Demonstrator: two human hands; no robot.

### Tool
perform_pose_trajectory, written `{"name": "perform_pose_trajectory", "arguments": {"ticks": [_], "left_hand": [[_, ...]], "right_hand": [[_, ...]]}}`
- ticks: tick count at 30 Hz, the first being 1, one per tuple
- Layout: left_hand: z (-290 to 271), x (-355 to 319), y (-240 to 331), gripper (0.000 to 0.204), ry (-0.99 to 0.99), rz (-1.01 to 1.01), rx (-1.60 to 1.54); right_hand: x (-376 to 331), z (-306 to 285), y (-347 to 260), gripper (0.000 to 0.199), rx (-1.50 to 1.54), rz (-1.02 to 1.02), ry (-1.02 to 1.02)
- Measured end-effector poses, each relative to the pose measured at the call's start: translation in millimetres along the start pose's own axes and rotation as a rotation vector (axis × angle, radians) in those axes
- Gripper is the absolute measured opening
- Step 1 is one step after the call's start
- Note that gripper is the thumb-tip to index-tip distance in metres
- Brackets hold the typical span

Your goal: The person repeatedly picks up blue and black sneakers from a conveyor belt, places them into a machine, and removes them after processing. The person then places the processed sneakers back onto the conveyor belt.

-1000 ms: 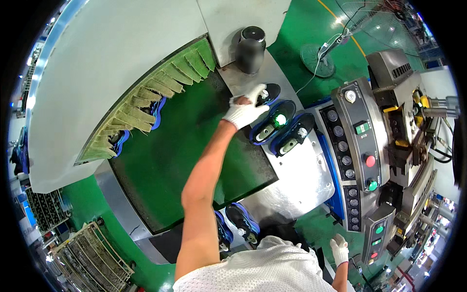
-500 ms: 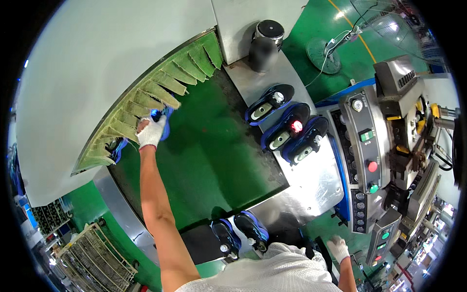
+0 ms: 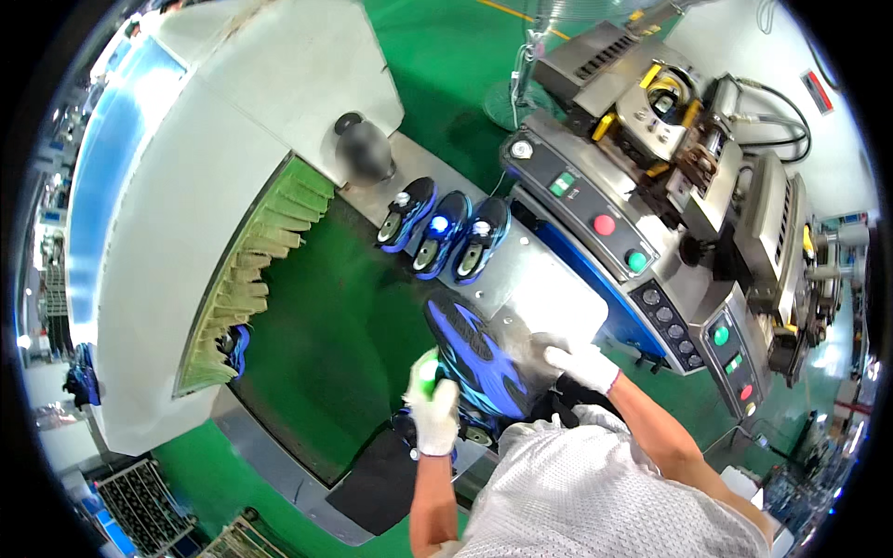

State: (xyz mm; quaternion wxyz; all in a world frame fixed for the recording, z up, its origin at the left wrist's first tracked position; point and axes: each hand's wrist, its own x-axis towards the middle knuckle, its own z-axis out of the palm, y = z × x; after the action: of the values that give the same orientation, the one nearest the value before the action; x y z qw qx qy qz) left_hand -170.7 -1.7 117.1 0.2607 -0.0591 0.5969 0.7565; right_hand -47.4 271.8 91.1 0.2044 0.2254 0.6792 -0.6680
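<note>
Shoe (image 3: 476, 346) — gripped by left hand (image 3: 433, 409); right hand (image 3: 584, 365) near it, grip unclear; red label (image 3: 819, 93) — unreadable

No lettering is legible; the red-and-white rectangular label (image 3: 818, 93) on the smooth white wall (image 3: 730, 42) is too small to read.

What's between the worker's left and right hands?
Head view: a blue-and-black sneaker, sole toward the camera, lies between the left hand holding it and the right hand; blur hides whether the latter touches it.
</note>
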Motion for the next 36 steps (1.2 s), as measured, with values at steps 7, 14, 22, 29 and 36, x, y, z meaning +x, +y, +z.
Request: {"name": "perform_pose_trajectory", "arguments": {"ticks": [7,14,22,29,36], "left_hand": [[150.3,1.6,11.0,0.095,-0.420,0.129,-0.180],[342.4,16.0,44.0,0.087,-0.835,0.113,-0.005],[569.4,208.7,43.4,0.072,-0.729,0.606,0.783],[666.5,362.9,-35.8,0.076,-0.480,0.890,1.550],[679.2,359.3,12.1,0.067,-0.428,0.813,1.462]], "right_hand": [[-63.0,-17.3,-26.9,0.065,1.249,-0.047,-0.157],[-142.5,-133.5,-25.6,0.075,1.445,-0.339,-0.104],[-208.1,-245.0,-46.9,0.085,1.311,-0.690,0.152],[-255.1,-264.4,-27.4,0.087,1.349,-0.704,0.438],[-245.5,-262.3,-22.4,0.084,1.326,-0.499,0.590]]}}
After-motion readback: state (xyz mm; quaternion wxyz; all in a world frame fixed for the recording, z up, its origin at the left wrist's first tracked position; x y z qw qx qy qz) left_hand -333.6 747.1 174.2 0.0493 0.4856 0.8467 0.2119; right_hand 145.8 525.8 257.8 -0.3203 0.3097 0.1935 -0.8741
